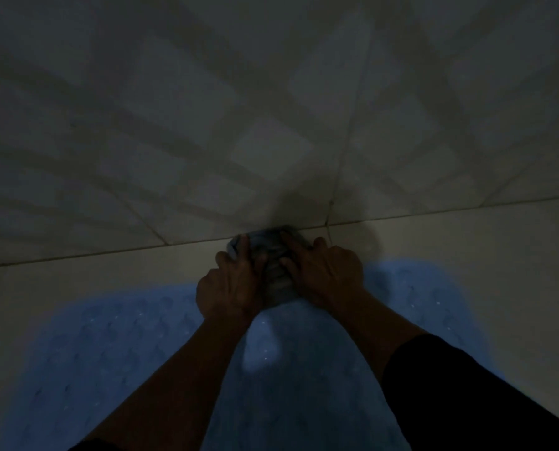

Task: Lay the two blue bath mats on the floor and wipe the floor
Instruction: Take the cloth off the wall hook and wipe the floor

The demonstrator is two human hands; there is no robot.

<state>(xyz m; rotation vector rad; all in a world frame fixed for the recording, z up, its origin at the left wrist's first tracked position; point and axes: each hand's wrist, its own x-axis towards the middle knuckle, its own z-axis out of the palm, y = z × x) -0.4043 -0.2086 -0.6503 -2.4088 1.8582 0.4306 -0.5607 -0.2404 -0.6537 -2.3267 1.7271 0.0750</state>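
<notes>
The scene is dim. A blue bath mat [115, 346] with a bumpy surface lies flat on the pale tiled floor [76, 275], below my arms. A second blue mat [414, 297] shows to the right of my right arm; whether the two overlap is hidden by my arms. A crumpled grey cloth [273, 255] sits on the floor at the foot of the wall. My left hand [229, 284] and my right hand [323, 275] both press down on the cloth, fingers spread over its sides.
A tiled wall [271, 109] rises just beyond the cloth, meeting the floor along a seam line. Bare floor lies to the left and right of the mats. A dark sleeve [466, 385] covers my right upper arm.
</notes>
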